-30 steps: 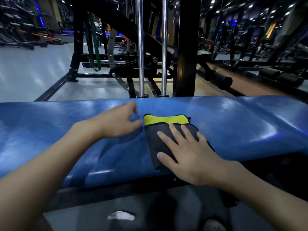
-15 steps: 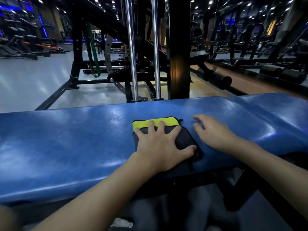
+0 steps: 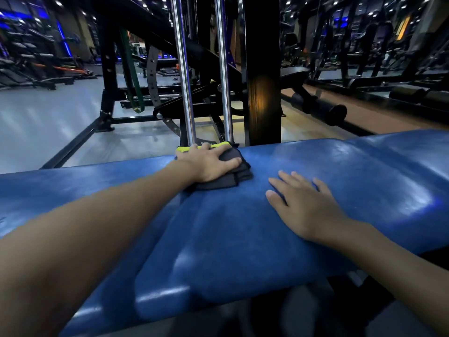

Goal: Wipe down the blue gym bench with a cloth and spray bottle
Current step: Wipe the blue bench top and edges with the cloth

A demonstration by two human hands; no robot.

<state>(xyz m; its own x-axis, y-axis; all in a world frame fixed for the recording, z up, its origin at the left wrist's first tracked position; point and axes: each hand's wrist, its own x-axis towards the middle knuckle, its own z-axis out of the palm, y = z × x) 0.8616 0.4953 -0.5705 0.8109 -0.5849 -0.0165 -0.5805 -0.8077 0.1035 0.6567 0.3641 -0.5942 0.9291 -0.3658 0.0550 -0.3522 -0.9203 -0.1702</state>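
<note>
Bench (image 3: 340,171) bare across lower centre and right of frame, cloth (image 3: 239,170) under the left hand (image 3: 206,164) at its far edge, right hand (image 3: 306,207) flat nearby, two chrome rods (image 3: 184,93) and black post (image 3: 262,81) standing close behind that edge, centre top.

One head-worn wide-angle view, aimed forward and down.
Placed close over the near edge of the blue counter (image 3: 352,171), facing across its width toward the black gym frame (image 3: 263,69) and grey floor (image 3: 48,127) behind, with lines bowed near the edges.
</note>
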